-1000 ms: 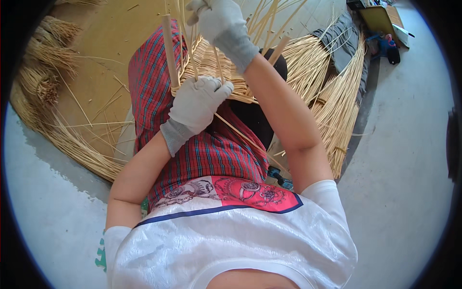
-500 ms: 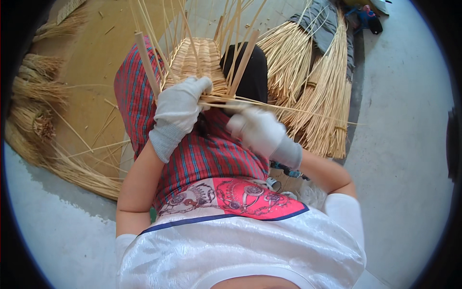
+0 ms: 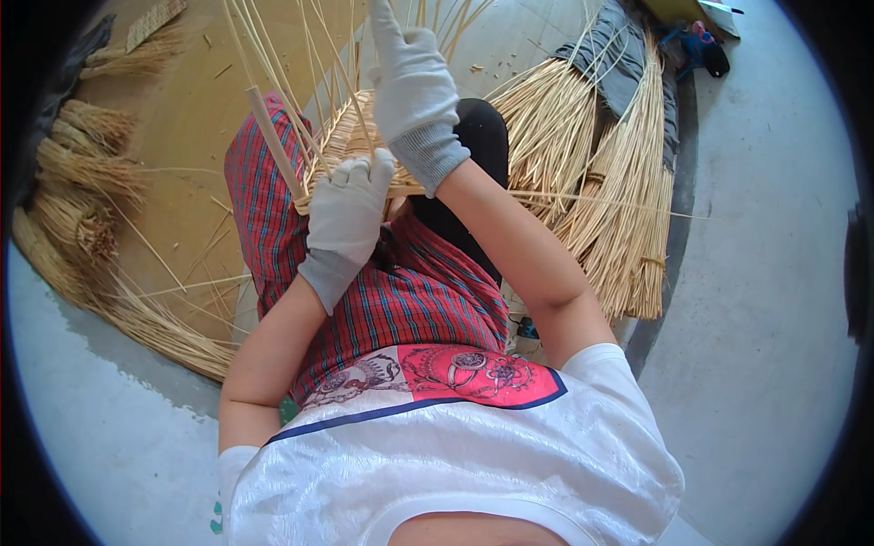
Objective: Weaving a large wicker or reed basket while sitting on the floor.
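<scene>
A partly woven wicker basket (image 3: 344, 136) rests in my lap, with long pale strands (image 3: 264, 55) and a thick wooden stick (image 3: 275, 146) standing up from it. My gloved left hand (image 3: 350, 209) is closed on the basket's near edge, thumb and fingers over the weave. Above and beyond it, my gloved right hand (image 3: 414, 100) reaches up across the basket. One of its fingers stretches toward the top of the view, others are bent or hidden, and nothing shows in its grasp. It covers the basket's right side. A loose strand (image 3: 583, 196) sticks out to the right.
Large bundles of straw-coloured strands (image 3: 619, 209) lie at the right, partly on a grey cloth (image 3: 619, 55). Smaller bundles (image 3: 82, 182) are stacked at the left on a brown board (image 3: 191, 118). A blue and black object (image 3: 701, 50) sits at the far right.
My right hand has moved from the right of the basket's near edge up and across it. My left hand has shifted slightly right and down, still on the edge.
</scene>
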Available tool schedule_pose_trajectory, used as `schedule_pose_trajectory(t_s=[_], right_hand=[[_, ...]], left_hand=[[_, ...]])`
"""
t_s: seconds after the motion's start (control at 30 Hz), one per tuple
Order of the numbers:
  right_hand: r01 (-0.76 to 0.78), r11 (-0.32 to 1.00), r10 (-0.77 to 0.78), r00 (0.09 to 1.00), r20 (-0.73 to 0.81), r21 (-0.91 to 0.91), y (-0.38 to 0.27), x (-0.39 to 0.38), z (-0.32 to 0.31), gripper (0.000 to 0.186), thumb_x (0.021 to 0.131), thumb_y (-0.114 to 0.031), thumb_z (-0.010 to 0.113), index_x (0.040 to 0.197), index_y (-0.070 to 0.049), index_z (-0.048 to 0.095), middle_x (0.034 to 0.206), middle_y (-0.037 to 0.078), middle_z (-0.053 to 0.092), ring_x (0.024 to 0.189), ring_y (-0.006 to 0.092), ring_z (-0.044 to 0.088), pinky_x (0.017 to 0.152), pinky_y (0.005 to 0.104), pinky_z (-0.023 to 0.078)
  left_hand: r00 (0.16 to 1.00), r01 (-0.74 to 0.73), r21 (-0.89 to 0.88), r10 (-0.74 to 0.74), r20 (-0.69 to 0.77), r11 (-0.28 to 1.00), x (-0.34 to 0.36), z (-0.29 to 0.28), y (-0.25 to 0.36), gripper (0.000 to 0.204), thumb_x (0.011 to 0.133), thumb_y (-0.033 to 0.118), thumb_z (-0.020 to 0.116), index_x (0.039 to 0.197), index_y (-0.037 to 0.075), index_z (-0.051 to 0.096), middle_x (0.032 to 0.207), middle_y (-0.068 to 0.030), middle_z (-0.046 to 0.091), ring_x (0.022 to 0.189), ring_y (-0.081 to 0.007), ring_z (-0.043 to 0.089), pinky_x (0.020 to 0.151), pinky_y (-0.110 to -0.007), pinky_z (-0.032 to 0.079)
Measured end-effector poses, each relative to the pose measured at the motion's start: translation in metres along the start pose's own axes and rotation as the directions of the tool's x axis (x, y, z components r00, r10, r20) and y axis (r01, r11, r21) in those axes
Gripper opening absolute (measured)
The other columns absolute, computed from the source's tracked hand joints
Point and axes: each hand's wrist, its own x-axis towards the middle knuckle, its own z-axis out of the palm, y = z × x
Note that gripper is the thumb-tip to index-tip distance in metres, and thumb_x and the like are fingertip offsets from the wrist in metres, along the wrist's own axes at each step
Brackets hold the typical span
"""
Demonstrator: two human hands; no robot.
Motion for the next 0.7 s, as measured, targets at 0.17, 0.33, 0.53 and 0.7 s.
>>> schedule_pose_trajectory(t_s=[0.17, 0.33, 0.53, 0.7], right_hand=[[0.090, 0.920, -0.085, 0.996, -0.029, 0.383, -0.008, -0.003, -0.008, 0.080, 0.083, -0.015, 0.074, 0.151, 0.001, 0.036, 0.101, 0.020, 0.063, 0.089, 0.0407, 0.066, 0.082, 0.0479, 0.055], [0.355, 0.934, -0.353, 0.902, 0.247, 0.038, 0.026, -0.058, -0.055, 0.072, 0.081, -0.032, 0.081, 0.137, -0.001, 0.049, 0.100, 0.018, 0.067, 0.091, 0.0371, 0.066, 0.078, 0.0470, 0.054], [0.572, 0.771, -0.393, 0.773, 0.498, -0.280, 0.033, -0.062, -0.056, 0.031, 0.087, -0.032, 0.072, 0.100, -0.009, 0.057, 0.078, 0.006, 0.058, 0.073, 0.0261, 0.063, 0.059, 0.0392, 0.051], [0.568, 0.794, -0.413, 0.764, 0.496, -0.215, 0.013, -0.061, -0.062, 0.024, 0.090, -0.029, 0.069, 0.093, -0.010, 0.055, 0.072, 0.004, 0.055, 0.069, 0.0240, 0.062, 0.055, 0.0381, 0.050]], left_hand=[[0.987, 0.104, -0.062, -0.096, 0.131, 0.993, 0.009, -0.021, -0.016, 0.033, 0.089, 0.025, 0.064, 0.118, 0.010, 0.057, 0.106, -0.0089, 0.066, 0.103, -0.0284, 0.067, 0.082, -0.042, 0.052], [0.995, 0.093, -0.246, -0.101, -0.020, 0.965, 0.011, -0.028, -0.031, 0.054, 0.076, 0.042, 0.078, 0.111, 0.008, 0.056, 0.096, -0.0122, 0.066, 0.096, -0.0327, 0.068, 0.078, -0.045, 0.053], [0.989, 0.098, -0.114, -0.110, -0.102, 0.989, -0.003, -0.055, -0.028, 0.056, 0.083, 0.032, 0.075, 0.131, 0.007, 0.062, 0.100, -0.0134, 0.068, 0.093, -0.0308, 0.068, 0.077, -0.044, 0.053], [0.872, 0.212, -0.885, -0.488, -0.020, 0.414, 0.024, -0.062, -0.022, 0.045, 0.098, 0.037, 0.069, 0.128, 0.002, 0.063, 0.089, -0.0126, 0.070, 0.074, -0.0233, 0.069, 0.067, -0.037, 0.056]])
